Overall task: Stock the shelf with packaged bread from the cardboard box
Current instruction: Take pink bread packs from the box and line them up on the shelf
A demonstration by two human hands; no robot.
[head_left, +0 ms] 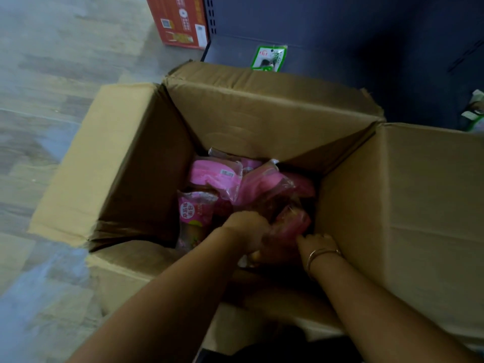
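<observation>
A large open cardboard box (262, 113) stands on the floor with all its flaps spread out. At its bottom lie several pink bread packets (214, 176). Both my hands reach deep into the box. My left hand (248, 226) curls over a pink packet (293, 218) near the box's right wall. My right hand (317, 241), with a bangle on the wrist, grips the same packet from below. The fingers of both hands are mostly hidden by the packet and the shadow.
A dark blue shelf base (340, 35) runs behind the box, with a green packet (268, 58) lying on it. More green packets (475, 111) sit at the right edge. A red carton (180, 19) stands on the grey wood floor (52, 61) at the left.
</observation>
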